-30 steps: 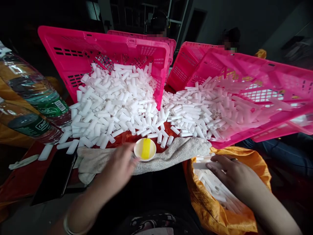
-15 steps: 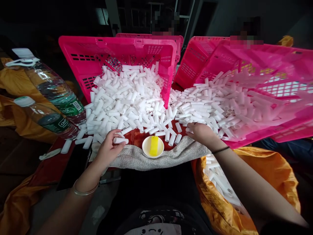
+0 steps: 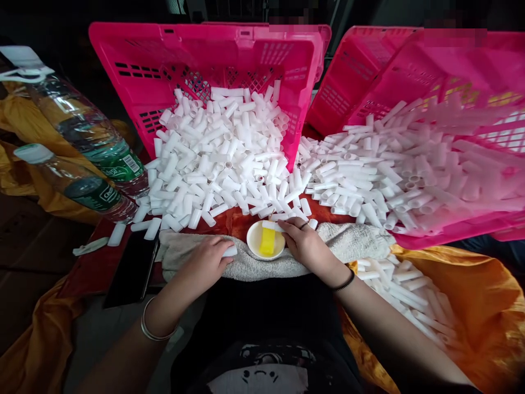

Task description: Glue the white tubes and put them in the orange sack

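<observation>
My left hand point(image 3: 208, 261) is closed around a short white plastic tube point(image 3: 230, 251), whose end pokes out past the fingers above the grey towel point(image 3: 246, 269). Another white tube point(image 3: 272, 225) is pinched in my right hand point(image 3: 305, 243), its far end over the small white bowl point(image 3: 251, 250). In that bowl stands a yellow block, perhaps a sponge point(image 3: 268, 242). The tube touches or lies just above the block's top; I cannot tell which. Behind both hands spreads a large heap of the same white tubes point(image 3: 229, 158).
Two tilted pink crates point(image 3: 135, 54) stand behind, with tubes spilling from them. Water bottles point(image 3: 118, 161) and a dark phone point(image 3: 131, 268) are at the left. An orange sack point(image 3: 488, 279) holding tubes sits low on the right.
My right hand has come from the heap's edge leftward to the bowl with a tube. My left hand has moved right and closed further on its tube. The view has tipped downward.
</observation>
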The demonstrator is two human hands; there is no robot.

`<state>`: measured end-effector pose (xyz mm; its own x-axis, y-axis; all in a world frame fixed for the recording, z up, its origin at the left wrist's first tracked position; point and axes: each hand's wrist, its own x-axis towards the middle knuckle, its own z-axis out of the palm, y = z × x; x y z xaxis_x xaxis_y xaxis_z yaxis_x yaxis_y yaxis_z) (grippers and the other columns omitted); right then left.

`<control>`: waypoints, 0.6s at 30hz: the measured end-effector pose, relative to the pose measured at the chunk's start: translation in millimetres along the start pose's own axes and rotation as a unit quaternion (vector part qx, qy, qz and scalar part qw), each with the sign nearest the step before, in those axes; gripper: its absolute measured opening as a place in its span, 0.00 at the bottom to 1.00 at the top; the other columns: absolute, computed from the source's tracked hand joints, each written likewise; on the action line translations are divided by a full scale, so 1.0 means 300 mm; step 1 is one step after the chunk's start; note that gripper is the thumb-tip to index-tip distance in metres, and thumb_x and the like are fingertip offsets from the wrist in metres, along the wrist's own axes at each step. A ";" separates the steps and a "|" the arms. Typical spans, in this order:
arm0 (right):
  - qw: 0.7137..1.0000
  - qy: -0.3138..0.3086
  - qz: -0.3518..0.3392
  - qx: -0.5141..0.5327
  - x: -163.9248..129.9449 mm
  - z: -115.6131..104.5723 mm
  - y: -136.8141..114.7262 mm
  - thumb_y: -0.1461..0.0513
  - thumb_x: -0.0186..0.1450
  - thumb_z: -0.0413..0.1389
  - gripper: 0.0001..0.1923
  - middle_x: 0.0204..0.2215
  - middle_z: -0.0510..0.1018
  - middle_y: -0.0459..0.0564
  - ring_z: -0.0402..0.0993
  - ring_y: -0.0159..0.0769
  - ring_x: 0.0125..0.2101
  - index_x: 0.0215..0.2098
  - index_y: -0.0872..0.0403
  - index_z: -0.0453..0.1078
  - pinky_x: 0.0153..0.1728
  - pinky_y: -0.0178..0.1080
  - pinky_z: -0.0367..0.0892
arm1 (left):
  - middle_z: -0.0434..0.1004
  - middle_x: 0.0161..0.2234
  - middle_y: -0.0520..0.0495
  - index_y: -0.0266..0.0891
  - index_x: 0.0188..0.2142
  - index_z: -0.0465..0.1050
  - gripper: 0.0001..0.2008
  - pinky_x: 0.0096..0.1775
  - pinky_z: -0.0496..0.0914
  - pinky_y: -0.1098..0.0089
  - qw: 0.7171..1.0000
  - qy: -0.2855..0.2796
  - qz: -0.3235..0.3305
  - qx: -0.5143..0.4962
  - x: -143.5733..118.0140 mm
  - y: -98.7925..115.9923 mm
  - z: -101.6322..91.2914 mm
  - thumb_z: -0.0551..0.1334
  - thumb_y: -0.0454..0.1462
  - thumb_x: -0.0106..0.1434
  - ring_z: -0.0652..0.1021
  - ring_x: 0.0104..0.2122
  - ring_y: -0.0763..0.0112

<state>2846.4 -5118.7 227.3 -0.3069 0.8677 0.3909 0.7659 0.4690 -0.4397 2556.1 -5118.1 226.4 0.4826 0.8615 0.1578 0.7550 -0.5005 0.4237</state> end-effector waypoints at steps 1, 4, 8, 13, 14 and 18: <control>1.000 -0.002 -0.009 -0.009 -0.002 0.003 0.007 0.65 0.70 0.47 0.17 0.45 0.74 0.60 0.76 0.44 0.41 0.53 0.55 0.71 0.43 0.46 0.76 | 0.77 0.44 0.43 0.43 0.45 0.76 0.13 0.46 0.73 0.58 1.000 -0.002 -0.001 0.009 -0.002 -0.002 0.002 0.60 0.34 0.62 0.76 0.44 0.56; 1.000 -0.005 -0.026 0.009 -0.006 0.003 0.016 0.66 0.69 0.48 0.15 0.43 0.73 0.58 0.74 0.42 0.41 0.48 0.54 0.74 0.42 0.45 0.75 | 0.74 0.43 0.43 0.43 0.43 0.78 0.12 0.48 0.72 0.56 0.999 0.028 -0.001 0.031 -0.009 0.000 0.002 0.60 0.33 0.62 0.75 0.44 0.56; 0.989 -0.032 0.069 0.131 0.006 -0.006 0.011 0.62 0.68 0.53 0.12 0.41 0.76 0.54 0.76 0.40 0.39 0.48 0.53 0.71 0.42 0.45 0.76 | 0.73 0.44 0.43 0.44 0.44 0.78 0.10 0.50 0.70 0.55 0.993 0.117 0.021 -0.001 -0.012 0.014 -0.016 0.63 0.37 0.63 0.74 0.46 0.55; 0.995 -0.003 0.029 0.099 0.003 -0.008 -0.002 0.62 0.69 0.51 0.11 0.43 0.77 0.57 0.76 0.43 0.44 0.45 0.54 0.73 0.47 0.48 0.74 | 0.77 0.41 0.47 0.42 0.43 0.71 0.08 0.43 0.73 0.65 0.987 0.108 0.009 -0.122 -0.013 0.023 -0.026 0.61 0.40 0.65 0.77 0.41 0.63; 0.996 -0.002 -0.009 0.088 0.000 -0.010 -0.005 0.63 0.69 0.50 0.11 0.43 0.76 0.58 0.75 0.43 0.45 0.44 0.54 0.74 0.47 0.48 0.74 | 0.78 0.40 0.48 0.42 0.42 0.71 0.07 0.40 0.73 0.66 0.988 0.089 -0.006 -0.124 -0.015 0.021 -0.024 0.61 0.40 0.65 0.78 0.38 0.63; 0.992 -0.020 -0.018 0.124 -0.008 -0.024 -0.012 0.63 0.68 0.51 0.09 0.42 0.75 0.56 0.75 0.42 0.44 0.43 0.53 0.72 0.45 0.47 0.74 | 0.78 0.40 0.47 0.43 0.43 0.73 0.09 0.40 0.73 0.63 0.999 -0.006 -0.010 -0.053 -0.027 0.006 -0.012 0.58 0.35 0.64 0.79 0.38 0.60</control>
<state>2848.4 -5123.7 233.8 -0.3575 0.8527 0.3809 0.5924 0.5224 -0.6133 2552.0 -5125.8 229.1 0.4734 0.8702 0.1367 0.7140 -0.4699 0.5191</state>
